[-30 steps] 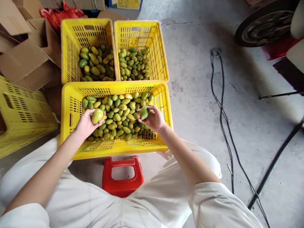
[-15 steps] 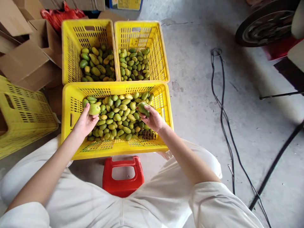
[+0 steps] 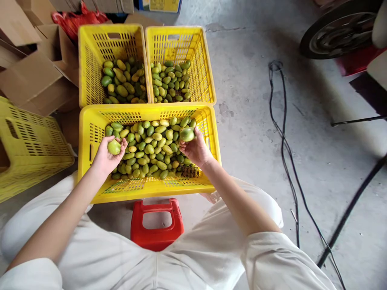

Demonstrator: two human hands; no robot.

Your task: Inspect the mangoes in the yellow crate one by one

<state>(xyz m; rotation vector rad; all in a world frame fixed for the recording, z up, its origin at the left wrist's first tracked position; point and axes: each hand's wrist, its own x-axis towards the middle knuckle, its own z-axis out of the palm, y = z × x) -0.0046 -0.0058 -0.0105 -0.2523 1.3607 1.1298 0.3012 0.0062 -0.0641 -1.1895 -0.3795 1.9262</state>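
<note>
A big yellow crate point(image 3: 151, 189) in front of me is full of small green and yellowish mangoes point(image 3: 151, 147). My left hand point(image 3: 105, 159) is closed round one green mango point(image 3: 114, 146) over the crate's left side. My right hand point(image 3: 196, 151) grips another green mango point(image 3: 187, 134) above the right side of the pile. Behind this crate stand two smaller yellow crates side by side, the left crate point(image 3: 90, 64) holding larger mangoes, the right crate point(image 3: 202, 60) holding smaller ones.
A red plastic stool point(image 3: 156, 225) shows between my knees. Another yellow crate point(image 3: 27, 149) lies at the left, with cardboard boxes point(image 3: 33, 76) behind it. Black cables point(image 3: 284, 133) run over the concrete floor on the right, near a wheel point(image 3: 338, 32).
Both hands have turned their mangoes. The left hand's mango dropped slightly toward the palm; the right hand lifted its mango a little farther from me, toward the crate's far right.
</note>
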